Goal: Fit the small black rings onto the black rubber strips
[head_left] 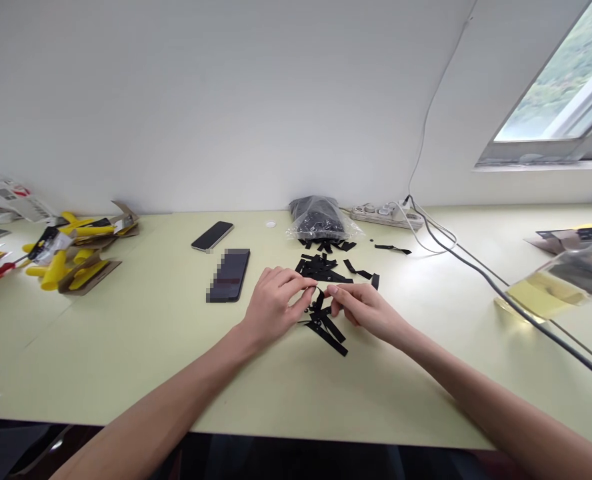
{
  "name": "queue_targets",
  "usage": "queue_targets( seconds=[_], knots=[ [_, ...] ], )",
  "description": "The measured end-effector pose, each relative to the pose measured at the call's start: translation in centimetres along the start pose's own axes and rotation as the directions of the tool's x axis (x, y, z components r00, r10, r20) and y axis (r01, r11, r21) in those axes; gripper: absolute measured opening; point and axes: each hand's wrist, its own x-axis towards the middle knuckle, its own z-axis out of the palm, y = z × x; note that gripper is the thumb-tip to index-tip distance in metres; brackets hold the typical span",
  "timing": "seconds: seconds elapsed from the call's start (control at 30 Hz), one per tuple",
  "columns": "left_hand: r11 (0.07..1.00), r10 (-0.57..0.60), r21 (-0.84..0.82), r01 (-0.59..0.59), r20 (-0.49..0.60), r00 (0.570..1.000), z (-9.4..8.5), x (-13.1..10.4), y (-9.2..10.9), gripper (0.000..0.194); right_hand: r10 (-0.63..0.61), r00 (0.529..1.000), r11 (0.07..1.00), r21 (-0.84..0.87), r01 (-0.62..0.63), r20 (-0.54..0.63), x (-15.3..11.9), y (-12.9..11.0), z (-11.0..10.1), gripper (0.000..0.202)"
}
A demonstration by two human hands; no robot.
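Between my hands a short black strap [320, 298] bends in a curve. My left hand [277, 301] pinches one end of it between thumb and fingers. The fingers of my right hand [363, 307] are closed on its other end. Just below lie several loose black straps [329, 337], with small dark round pieces beside them. Beyond my fingertips a larger heap of black straps [321, 268] spreads over the table. Behind that heap sits a clear plastic bag [321, 217] full of dark pieces, some spilling from its mouth.
Two phones, one black [231, 275] and one pale-edged [213, 235], lie left of my hands. A white power strip [387, 215] stands by the wall, its dark cable [506, 283] crossing the right side. Yellow-handled items [71, 257] pile up at left; a clear yellowish container [546, 293] stands right.
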Motion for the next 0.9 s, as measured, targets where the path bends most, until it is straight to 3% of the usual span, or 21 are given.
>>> queue_targets(
  seconds=[0.13,0.33,0.47,0.57,0.67,0.8,0.9],
  knots=[
    [0.998,-0.001,-0.057,0.000,-0.003,1.000,0.1,-0.1,0.5,0.015,-0.045,0.999,0.997,0.070,0.046,-0.016,-0.3,-1.0,0.0,0.045],
    [0.987,-0.124,-0.103,0.124,0.009,0.992,-0.1,0.1,0.3,0.013,-0.100,0.984,0.987,0.140,0.079,0.146,-0.6,-1.7,-0.1,0.036],
    [0.969,-0.201,-0.136,0.204,0.037,0.979,-0.1,0.3,0.2,0.014,-0.112,0.982,0.988,0.118,0.095,0.154,-0.4,-1.2,0.1,0.031],
    [0.960,-0.232,-0.154,0.233,0.024,0.972,-0.1,0.2,0.2,0.025,-0.118,0.986,0.991,0.083,0.108,0.120,-0.2,-1.0,0.1,0.030],
    [0.963,-0.168,-0.212,0.165,0.003,0.986,-0.2,0.2,0.4,0.024,-0.108,0.990,0.993,0.048,0.104,0.089,-0.2,-0.9,0.0,0.033],
    [0.973,0.037,-0.232,-0.013,0.101,0.994,-0.1,0.0,0.4,0.013,-0.110,0.989,0.994,0.031,0.108,0.095,-0.1,-0.5,0.0,0.037],
    [0.974,0.038,-0.228,0.000,0.159,0.987,0.3,-0.2,0.1,0.015,-0.144,0.985,0.989,-0.010,0.146,0.091,-0.1,-0.2,0.2,0.035]
  ],
)
